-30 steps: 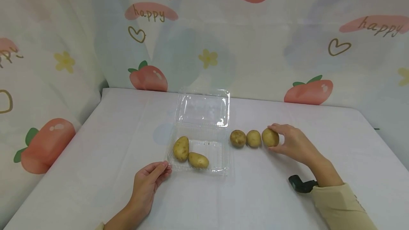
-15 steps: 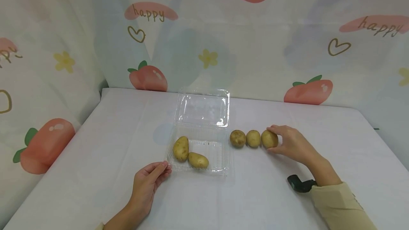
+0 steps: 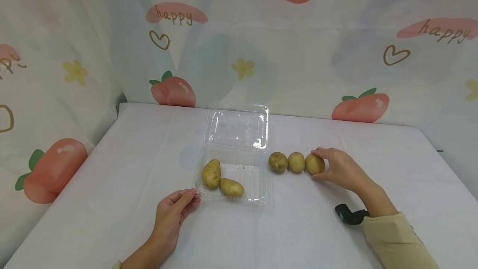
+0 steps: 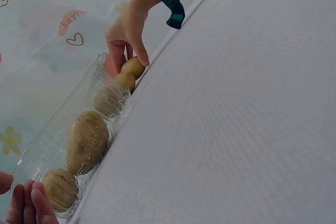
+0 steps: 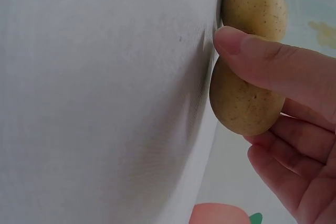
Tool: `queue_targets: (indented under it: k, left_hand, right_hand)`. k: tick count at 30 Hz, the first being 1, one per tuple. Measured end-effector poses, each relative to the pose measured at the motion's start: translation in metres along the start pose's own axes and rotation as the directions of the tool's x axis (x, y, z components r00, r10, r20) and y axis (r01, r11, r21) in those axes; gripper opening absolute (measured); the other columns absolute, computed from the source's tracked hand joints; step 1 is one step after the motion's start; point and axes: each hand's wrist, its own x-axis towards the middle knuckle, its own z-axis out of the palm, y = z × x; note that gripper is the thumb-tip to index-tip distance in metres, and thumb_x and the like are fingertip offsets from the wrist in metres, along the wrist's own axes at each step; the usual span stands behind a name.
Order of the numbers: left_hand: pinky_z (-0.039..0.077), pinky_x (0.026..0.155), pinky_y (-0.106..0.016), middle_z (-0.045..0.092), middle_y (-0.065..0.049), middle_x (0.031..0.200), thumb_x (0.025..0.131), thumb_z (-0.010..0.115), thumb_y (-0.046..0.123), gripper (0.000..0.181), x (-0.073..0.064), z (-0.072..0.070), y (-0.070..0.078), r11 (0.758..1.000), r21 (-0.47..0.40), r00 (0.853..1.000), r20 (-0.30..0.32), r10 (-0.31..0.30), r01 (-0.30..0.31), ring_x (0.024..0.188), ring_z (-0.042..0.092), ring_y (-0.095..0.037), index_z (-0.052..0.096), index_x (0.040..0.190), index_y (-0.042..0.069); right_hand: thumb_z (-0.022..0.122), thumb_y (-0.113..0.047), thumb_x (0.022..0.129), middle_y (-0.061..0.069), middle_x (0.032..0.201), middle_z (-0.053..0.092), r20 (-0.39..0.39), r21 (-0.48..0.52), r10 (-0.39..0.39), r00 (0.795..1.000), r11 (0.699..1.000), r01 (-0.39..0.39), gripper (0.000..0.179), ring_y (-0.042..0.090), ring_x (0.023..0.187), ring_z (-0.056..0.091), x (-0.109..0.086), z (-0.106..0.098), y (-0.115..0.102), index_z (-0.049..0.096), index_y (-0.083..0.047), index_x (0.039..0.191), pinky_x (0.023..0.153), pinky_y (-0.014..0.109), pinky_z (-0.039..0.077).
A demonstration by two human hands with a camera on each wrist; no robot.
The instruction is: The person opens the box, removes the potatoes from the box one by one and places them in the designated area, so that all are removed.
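Observation:
A clear plastic clamshell box (image 3: pixel 255 177) lies with its lid (image 3: pixel 237 130) folded back on the white table. Two potatoes are inside it: an upright oval potato (image 3: pixel 211 174) at the left and one lying sideways (image 3: pixel 232 187) near the front. At the box's front left corner my left hand (image 3: pixel 174 211) pinches the rim between thumb and fingers. To the right of the box, three round potatoes stand in a row. My right hand (image 3: pixel 341 169) grips the rightmost potato (image 5: pixel 247 98), thumb on one side and fingers on the other, close against the middle potato (image 5: pixel 254 6). The leftmost potato (image 3: pixel 278 162) sits beside the box.
A dark wrist device (image 3: pixel 351 215) is strapped at the right wrist, beside a beige sleeve (image 3: pixel 396 235). White cloth covers the table (image 3: pixel 291 235). A printed curtain (image 3: pixel 284 53) with fruit and "happy" lettering rises behind the table's back edge and along the left.
My right hand has shifted very slightly left with the rightmost potato, closer to the middle one. My left hand and the box have stayed in place.

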Motion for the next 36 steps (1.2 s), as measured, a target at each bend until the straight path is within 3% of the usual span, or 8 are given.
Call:
queue_targets:
  k: [36]
  left_hand:
    - [0.053, 0.077, -0.030, 0.065, -0.011, 0.084, 0.084, 0.063, 0.002, 0.012, 0.0029, -0.0005, -0.0021, 0.999, -0.021, 1.000, 0.014, 0.024, -0.024, 0.078, 0.064, -0.018, 0.062, 0.092, -0.007]
  right_hand:
    - [0.084, -0.016, 0.064, 0.026, 0.116, 0.056, 0.058, 0.028, 0.054, 0.997, 0.998, -0.056, 0.068, 0.042, 0.109, 0.049, 0.0034, -0.0023, -0.0060, 0.053, 0.011, 0.118, 0.091, 0.056, 0.040]
